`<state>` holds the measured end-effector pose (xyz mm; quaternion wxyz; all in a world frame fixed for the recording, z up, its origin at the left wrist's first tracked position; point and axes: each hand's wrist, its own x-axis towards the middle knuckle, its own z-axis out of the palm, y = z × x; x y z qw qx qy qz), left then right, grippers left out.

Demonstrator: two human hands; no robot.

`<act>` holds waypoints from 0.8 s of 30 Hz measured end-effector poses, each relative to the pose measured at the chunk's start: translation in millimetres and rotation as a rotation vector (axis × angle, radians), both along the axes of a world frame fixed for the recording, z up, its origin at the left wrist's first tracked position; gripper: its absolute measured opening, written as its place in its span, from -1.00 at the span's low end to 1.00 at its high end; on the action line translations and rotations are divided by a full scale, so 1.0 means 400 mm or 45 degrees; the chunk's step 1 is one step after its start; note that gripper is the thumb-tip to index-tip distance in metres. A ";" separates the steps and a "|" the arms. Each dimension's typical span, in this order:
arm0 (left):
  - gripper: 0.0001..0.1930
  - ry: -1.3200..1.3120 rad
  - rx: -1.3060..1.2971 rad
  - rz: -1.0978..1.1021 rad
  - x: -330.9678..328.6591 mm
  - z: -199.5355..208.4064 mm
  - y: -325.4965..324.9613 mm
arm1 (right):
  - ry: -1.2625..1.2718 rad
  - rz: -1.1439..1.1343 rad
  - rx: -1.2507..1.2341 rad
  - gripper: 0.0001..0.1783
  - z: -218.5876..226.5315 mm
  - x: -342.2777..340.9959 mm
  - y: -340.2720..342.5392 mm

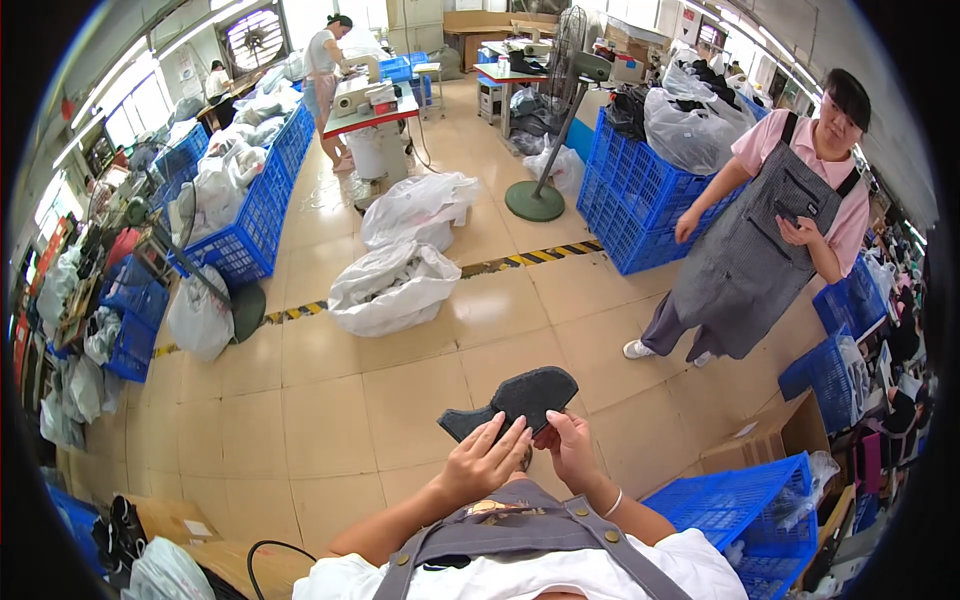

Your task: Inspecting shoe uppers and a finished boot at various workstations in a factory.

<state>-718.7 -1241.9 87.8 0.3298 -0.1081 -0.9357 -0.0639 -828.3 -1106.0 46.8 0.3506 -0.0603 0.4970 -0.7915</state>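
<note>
A dark grey, flat piece (pixel 532 392) with a broad rounded end and a narrow curved tail is held up in front of my body. Its exact kind cannot be told. My left hand (pixel 487 458) grips its near edge, fingers laid over the upper face and thumb hidden. At the right part of the same edge, my right hand (pixel 568 452) pinches it between thumb and fingers. The broad end points right and the tail points left.
Two white sacks (pixel 395 285) lie on the tiled floor ahead. A person in a grey apron (pixel 765 245) stands at the right, holding a phone. Blue crates (pixel 640 190) with bags, a standing fan (pixel 535 200) and a sewing machine table (pixel 370 110) are farther off. A cardboard box (pixel 765 440) and blue crate (pixel 735 500) sit near my right.
</note>
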 end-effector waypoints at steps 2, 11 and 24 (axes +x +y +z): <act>-0.73 -0.003 -0.010 -0.004 -0.083 -0.020 -0.032 | 0.018 -0.137 0.002 -0.80 -0.005 -0.078 -0.047; -0.34 0.038 1.037 0.129 -0.458 0.038 -0.231 | 1.717 0.481 0.239 -0.87 0.035 -0.522 -0.200; -0.71 -0.582 1.980 -0.193 -0.914 -0.047 -0.601 | 1.743 0.810 0.107 -0.83 0.028 -0.989 -0.583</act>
